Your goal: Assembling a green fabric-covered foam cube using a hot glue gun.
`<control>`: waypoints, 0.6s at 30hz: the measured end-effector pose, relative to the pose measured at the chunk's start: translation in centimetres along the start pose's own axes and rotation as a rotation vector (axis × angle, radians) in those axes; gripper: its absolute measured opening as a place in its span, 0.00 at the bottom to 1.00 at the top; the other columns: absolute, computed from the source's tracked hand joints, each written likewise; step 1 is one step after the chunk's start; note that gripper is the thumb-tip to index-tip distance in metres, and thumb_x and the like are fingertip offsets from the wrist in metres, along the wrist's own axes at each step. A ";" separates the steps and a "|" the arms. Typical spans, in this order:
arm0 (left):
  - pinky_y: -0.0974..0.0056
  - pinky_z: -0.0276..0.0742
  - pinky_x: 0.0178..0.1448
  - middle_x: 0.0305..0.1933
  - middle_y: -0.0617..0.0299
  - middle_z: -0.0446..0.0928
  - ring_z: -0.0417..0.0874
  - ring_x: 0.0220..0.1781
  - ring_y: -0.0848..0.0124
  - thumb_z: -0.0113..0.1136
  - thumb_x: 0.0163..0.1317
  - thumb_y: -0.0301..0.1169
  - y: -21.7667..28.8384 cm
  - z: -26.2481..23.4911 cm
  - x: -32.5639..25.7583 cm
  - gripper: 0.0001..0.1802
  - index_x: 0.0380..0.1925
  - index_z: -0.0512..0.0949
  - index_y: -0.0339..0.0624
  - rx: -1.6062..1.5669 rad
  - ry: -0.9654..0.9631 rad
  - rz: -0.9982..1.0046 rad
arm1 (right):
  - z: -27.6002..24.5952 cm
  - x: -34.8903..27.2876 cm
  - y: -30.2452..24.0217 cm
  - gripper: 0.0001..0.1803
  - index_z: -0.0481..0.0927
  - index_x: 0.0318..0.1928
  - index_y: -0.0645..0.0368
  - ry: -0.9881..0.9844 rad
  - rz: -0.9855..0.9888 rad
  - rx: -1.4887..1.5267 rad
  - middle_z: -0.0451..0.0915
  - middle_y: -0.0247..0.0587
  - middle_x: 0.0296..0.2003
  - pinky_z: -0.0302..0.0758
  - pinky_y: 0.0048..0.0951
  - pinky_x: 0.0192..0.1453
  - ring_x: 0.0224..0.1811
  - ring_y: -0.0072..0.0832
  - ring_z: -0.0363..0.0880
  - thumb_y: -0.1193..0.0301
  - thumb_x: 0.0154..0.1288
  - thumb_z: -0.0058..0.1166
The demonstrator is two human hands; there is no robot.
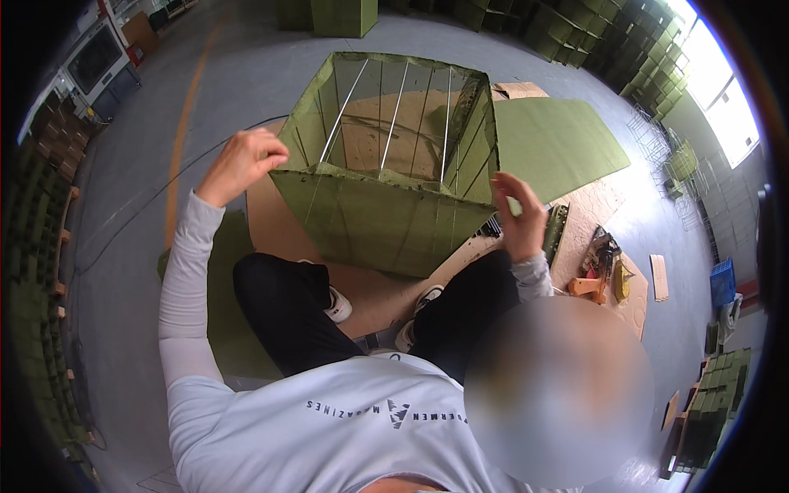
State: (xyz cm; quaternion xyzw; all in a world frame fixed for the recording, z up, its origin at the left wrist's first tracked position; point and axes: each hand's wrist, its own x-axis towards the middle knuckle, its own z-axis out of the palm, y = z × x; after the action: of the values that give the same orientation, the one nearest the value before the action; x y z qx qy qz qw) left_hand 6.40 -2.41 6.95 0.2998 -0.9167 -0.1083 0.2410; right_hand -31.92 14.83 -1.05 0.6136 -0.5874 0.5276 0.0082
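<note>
A box-shaped frame covered in green fabric (378, 218) stands in front of my bent legs, its top uncovered. Several thin metal rods (394, 115) run across the opening from near rim to far rim. By the near left corner, my left hand (240, 164) is raised with thumb and fingers pinched together; anything between the tips is too small to make out. My right hand (523, 220) is at the near right corner, fingers curved and thumb apart, fingertips close to the rim. Whether they touch it, I cannot tell.
Cardboard sheets (265, 215) lie beneath the box. Right of it rests a flat green panel (563, 140). An orange-handled tool (587, 286) and a yellow object (621, 282) lie near my right side. Green stacks (33, 304) line the left; wire frames (649, 131) stand right.
</note>
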 end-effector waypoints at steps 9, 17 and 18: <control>0.60 0.72 0.38 0.30 0.54 0.77 0.77 0.35 0.58 0.60 0.52 0.21 0.0 3.9 -4.4 0.04 0.28 0.77 0.31 0.092 0.159 0.153 | -12.3 -11.0 10.2 0.13 0.78 0.47 0.64 0.350 0.444 -0.283 0.82 0.38 0.37 0.76 0.23 0.42 0.40 0.23 0.79 0.73 0.62 0.55; 0.61 0.67 0.32 0.26 0.55 0.73 0.73 0.28 0.62 0.60 0.55 0.21 0.6 4.7 -2.9 0.04 0.28 0.76 0.32 0.054 0.256 -0.021 | -19.0 -23.6 13.4 0.11 0.77 0.46 0.64 0.575 0.700 -0.253 0.80 0.36 0.35 0.73 0.21 0.39 0.37 0.21 0.79 0.74 0.64 0.52; 0.61 0.66 0.31 0.25 0.55 0.72 0.72 0.27 0.62 0.59 0.56 0.22 0.7 5.1 -2.4 0.04 0.29 0.76 0.32 0.058 0.266 -0.027 | -19.2 -24.1 13.1 0.12 0.77 0.46 0.64 0.608 0.732 -0.250 0.80 0.36 0.36 0.74 0.21 0.41 0.38 0.22 0.79 0.75 0.64 0.51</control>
State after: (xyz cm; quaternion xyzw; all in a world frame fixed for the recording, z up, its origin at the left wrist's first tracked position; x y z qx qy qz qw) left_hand 5.20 -0.17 1.91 0.3308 -0.8753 -0.0445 0.3499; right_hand -47.81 40.03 -16.38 0.1794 -0.7941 0.5768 0.0669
